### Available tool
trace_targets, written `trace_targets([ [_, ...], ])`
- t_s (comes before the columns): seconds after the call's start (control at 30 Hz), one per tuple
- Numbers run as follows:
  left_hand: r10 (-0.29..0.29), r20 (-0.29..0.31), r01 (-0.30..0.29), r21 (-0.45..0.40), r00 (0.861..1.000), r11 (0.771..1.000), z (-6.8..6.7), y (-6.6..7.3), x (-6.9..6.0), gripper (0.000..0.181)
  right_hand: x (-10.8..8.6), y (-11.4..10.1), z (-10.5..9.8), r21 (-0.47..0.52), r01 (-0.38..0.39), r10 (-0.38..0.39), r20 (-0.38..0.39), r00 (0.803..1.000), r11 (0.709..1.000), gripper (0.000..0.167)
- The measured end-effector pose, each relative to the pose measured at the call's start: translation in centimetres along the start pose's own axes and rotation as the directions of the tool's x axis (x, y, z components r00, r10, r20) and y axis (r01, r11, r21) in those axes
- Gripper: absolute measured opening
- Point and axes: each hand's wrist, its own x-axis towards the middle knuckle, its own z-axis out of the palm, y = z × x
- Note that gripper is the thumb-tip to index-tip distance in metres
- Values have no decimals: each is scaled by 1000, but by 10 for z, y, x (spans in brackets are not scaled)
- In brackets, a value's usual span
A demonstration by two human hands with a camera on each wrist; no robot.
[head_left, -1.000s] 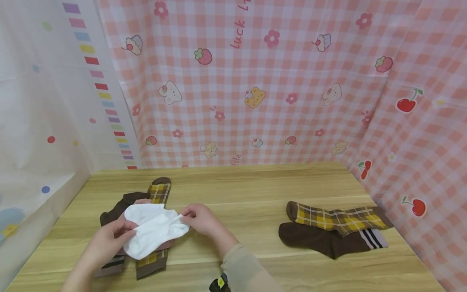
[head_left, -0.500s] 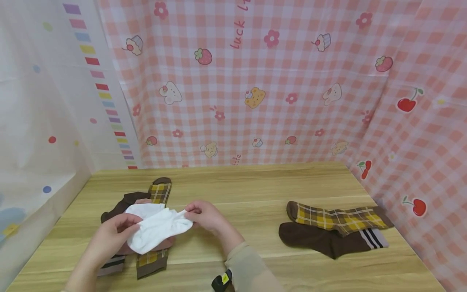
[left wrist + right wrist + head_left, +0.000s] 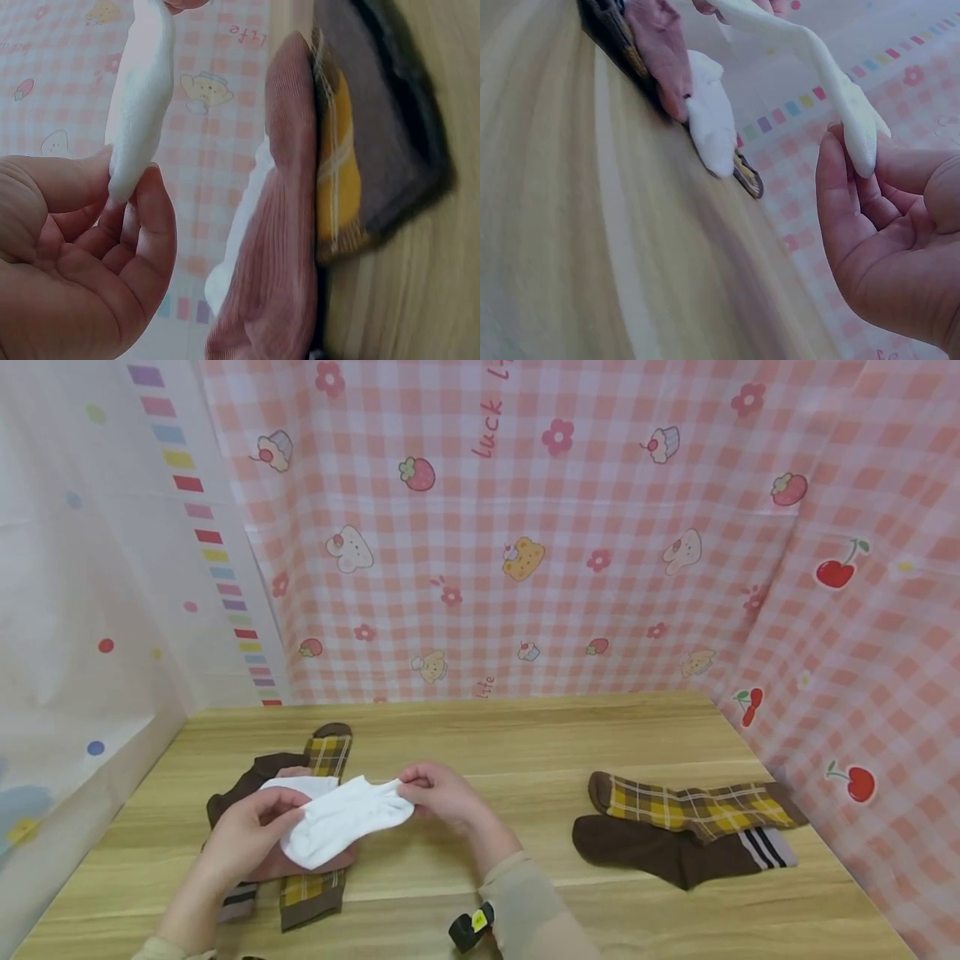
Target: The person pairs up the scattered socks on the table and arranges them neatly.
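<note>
A white ankle sock [image 3: 348, 822] is stretched between the two hands, lifted off the pile at the left of the table. My left hand [image 3: 251, 835] pinches its toe end between thumb and fingers; the right hand [image 3: 447, 797] pinches the opposite end. In the left wrist view, the left hand [image 3: 90, 247] grips the sock's tip. The right wrist view has the right hand [image 3: 892, 217] gripping the other tip. Below lie a second white sock [image 3: 712, 124], a pink ribbed sock [image 3: 281, 247], a plaid sock [image 3: 327, 760] and a dark brown sock [image 3: 251, 785], partly covering each other.
On the right of the wooden table [image 3: 510, 743] lie another yellow-brown plaid sock [image 3: 667, 806] and a brown sock with a striped cuff [image 3: 645, 852], side by side. A pink checked cloth [image 3: 487, 610] hangs behind the table, and a dotted white cloth [image 3: 97, 568] at the left.
Both hands have moved right and slightly up with the white sock, drawing it off the second white sock. The socks on the right have not moved.
</note>
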Motion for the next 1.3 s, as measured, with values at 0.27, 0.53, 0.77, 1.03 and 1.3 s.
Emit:
trace_targets([
  [0.27,61,10,-61,-37,998,997,11,11,11,10,-5,-4,-20,-35,12,-12,3,1000,999,19],
  [0.53,119,9,-119,11,993,993,24,22,21,11,-8,-5,-38,-23,40,-40,-6,999,999,20],
  [0.77,136,-12,-136,49,991,990,35,36,30,8,-11,-3,-53,-87,18,-22,-48,999,996,20],
  [1.03,151,-54,-147,79,987,986,49,50,42,7,-14,-2,-68,-90,15,-25,-114,993,996,20],
  [1.3,159,-65,-154,80,985,985,65,58,58,5,-20,-2,-83,-81,-9,-7,-192,981,997,18],
])
